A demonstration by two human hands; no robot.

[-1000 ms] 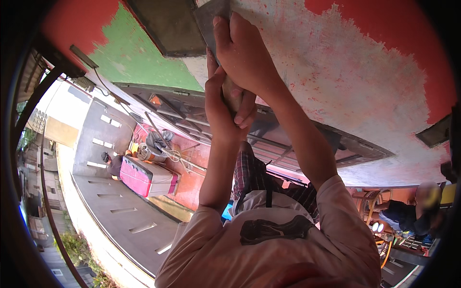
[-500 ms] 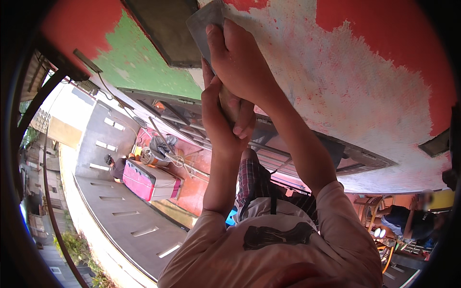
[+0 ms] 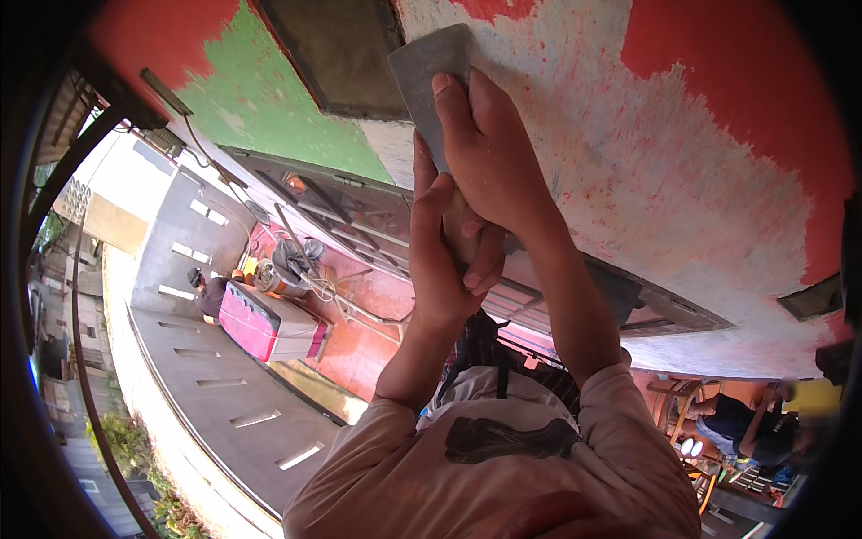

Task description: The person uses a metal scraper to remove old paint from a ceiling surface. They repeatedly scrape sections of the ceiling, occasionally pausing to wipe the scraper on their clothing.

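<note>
Both my hands grip a wide grey scraper (image 3: 429, 67), its flat metal blade pointing up at the wall. My right hand (image 3: 498, 148) is closed round the upper part, with the thumb pressed flat on the blade. Below it, my left hand (image 3: 444, 256) wraps the handle, which the fingers mostly hide. The blade's top edge lies at or very near the patchy whitish wall (image 3: 620, 171), just right of a dark framed panel (image 3: 346, 54); actual contact is hard to tell. Ragged red paint (image 3: 745, 117) borders the pale patch, and green paint (image 3: 260, 99) covers the wall to the left.
A window with metal bars (image 3: 359, 225) runs below the painted area. To the left are a pink-and-white box-shaped object (image 3: 260, 323), a bucket (image 3: 269, 277) and a person (image 3: 213, 292) beside a grey wall (image 3: 206, 377). Another person (image 3: 754, 418) is at the lower right near wooden furniture (image 3: 678, 404).
Both hands and the scraper have shifted right and slightly down in the picture, away from the top edge. The grip looks the same. The background has shifted a little too.
</note>
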